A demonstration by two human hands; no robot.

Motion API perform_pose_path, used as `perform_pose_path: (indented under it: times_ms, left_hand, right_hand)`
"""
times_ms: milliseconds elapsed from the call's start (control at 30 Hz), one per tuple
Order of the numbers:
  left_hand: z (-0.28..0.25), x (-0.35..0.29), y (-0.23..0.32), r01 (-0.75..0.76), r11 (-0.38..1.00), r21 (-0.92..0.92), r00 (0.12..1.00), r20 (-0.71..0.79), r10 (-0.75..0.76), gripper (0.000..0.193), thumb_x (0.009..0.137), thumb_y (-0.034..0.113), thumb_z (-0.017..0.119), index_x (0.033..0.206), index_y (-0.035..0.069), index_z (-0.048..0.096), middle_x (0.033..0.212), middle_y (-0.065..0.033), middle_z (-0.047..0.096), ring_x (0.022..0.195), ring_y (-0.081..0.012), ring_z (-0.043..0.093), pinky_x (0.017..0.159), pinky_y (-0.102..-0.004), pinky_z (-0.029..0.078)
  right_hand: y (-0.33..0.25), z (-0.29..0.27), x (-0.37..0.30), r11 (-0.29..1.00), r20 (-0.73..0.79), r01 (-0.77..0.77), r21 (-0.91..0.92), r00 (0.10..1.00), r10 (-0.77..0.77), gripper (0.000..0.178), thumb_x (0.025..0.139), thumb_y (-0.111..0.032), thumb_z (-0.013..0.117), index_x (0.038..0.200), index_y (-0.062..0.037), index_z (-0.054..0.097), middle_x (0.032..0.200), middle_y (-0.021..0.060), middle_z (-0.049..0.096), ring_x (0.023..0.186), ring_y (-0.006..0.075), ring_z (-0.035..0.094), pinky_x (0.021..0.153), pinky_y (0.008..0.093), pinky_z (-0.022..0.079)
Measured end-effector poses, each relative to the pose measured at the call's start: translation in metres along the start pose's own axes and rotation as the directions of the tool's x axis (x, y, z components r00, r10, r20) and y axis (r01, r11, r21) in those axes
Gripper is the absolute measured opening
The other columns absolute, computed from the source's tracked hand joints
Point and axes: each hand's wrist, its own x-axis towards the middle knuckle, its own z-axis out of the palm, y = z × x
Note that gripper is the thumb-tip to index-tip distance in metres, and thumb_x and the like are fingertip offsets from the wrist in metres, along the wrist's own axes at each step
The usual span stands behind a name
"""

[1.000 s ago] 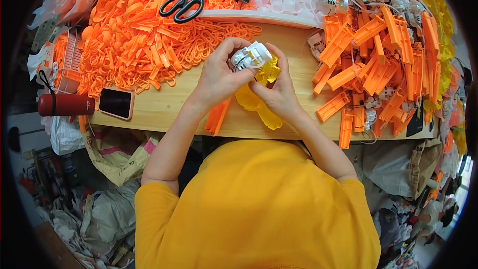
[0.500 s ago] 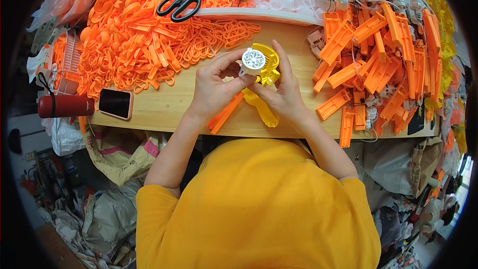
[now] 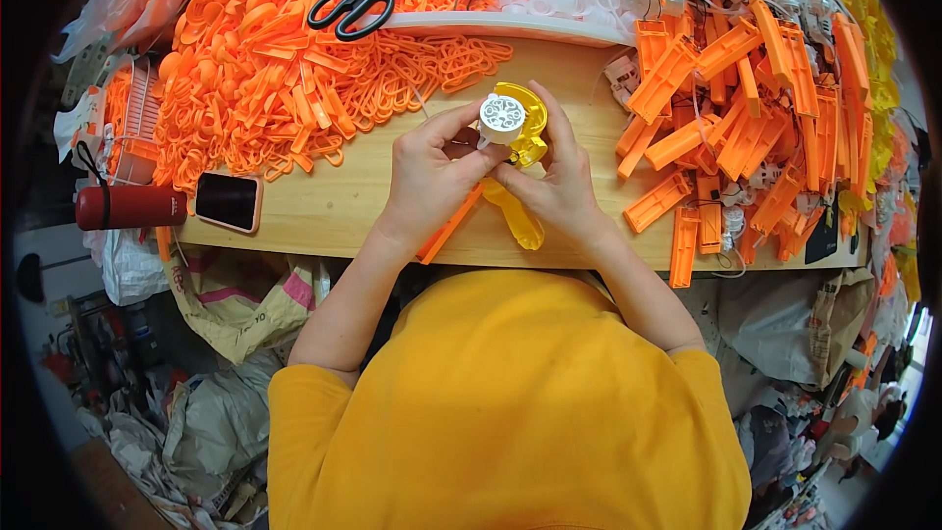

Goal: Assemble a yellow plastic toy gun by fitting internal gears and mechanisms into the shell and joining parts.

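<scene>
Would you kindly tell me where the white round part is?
In the head view's upper middle, the left hand holds the white round part, just left of the yellow curved piece.

The person wears a plain mustard-yellow shirt [image 3: 510, 412], lightly creased, its short sleeves [image 3: 306, 412] leaving the forearms [image 3: 361, 285] bare.

The cylindrical part [image 3: 501, 119] is white, the casing [image 3: 536, 114] yellow, the bench [image 3: 324, 211] pale wood-grained, and the bottle [image 3: 142, 207] red.
</scene>
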Motion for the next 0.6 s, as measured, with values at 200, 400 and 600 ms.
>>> perform_pose_path:
  times_ms: [200,400,600]
  left_hand:
    - [0.001,-0.006,0.002,0.019,0.970,-0.243,1.000,0.002,-0.019,0.041,0.081,-0.002,0.069,0.122,-0.002,0.059,0.102,-0.0071,0.067,0.089,-0.0115,0.064,0.077,-0.0252,0.055]
    - [0.000,-0.009,0.002,0.013,0.971,-0.240,1.000,0.018,-0.009,0.041,0.082,-0.003,0.068,0.122,-0.002,0.059,0.106,-0.0073,0.066,0.093,-0.0130,0.064,0.081,-0.0269,0.054]
    - [0.007,-0.007,-0.006,-0.192,0.979,-0.065,0.981,-0.002,0.192,0.045,0.077,-0.004,0.068,0.121,-0.002,0.059,0.114,-0.0115,0.063,0.098,-0.0162,0.063,0.080,-0.0282,0.055]
  right_hand:
    - [-0.012,0.008,-0.003,0.963,-0.021,0.161,-0.214,0.985,-0.170,0.081,0.074,0.003,0.069,0.143,-0.0012,0.026,0.122,0.0153,0.056,0.110,0.0227,0.059,0.091,0.0349,0.049]
    - [-0.023,0.015,0.000,0.958,-0.013,0.270,-0.098,0.962,-0.272,0.082,0.074,-0.005,0.074,0.139,0.0008,0.024,0.126,0.0164,0.049,0.105,0.0228,0.059,0.087,0.0337,0.051]
    - [-0.016,0.036,0.005,0.980,-0.273,0.081,0.182,0.962,-0.029,0.046,0.086,-0.003,0.067,0.118,-0.0012,0.035,0.123,0.0157,0.050,0.104,0.0162,0.057,0.087,0.0271,0.051]
